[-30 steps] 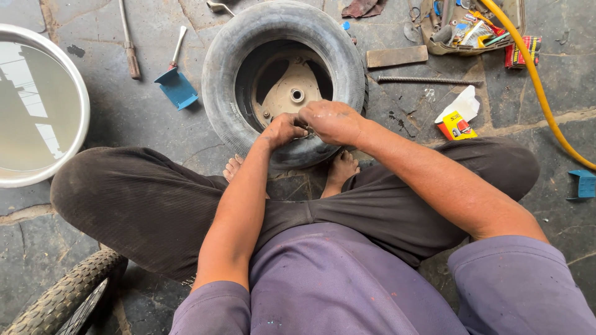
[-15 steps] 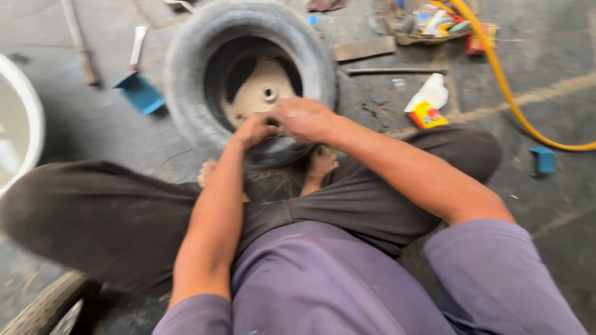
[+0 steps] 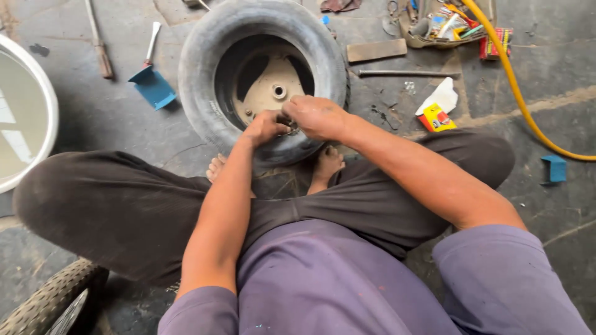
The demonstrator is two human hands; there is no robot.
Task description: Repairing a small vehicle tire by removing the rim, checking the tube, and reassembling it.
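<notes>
Gripping one tyre (image 3: pixel 205 74) rim — two hands: left (image 3: pixel 266 127), right (image 3: pixel 316 116).

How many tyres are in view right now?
2. A small tyre on its wheel under both hands; a knobbly tyre at the bottom-left corner, mostly out of frame. Others may be unseen.

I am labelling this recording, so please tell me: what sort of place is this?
Probably a floor-level tyre repair workshop: a small tyre on its rim lies on the stained concrete floor, with an open tool pouch and a yellow hose nearby.
</notes>
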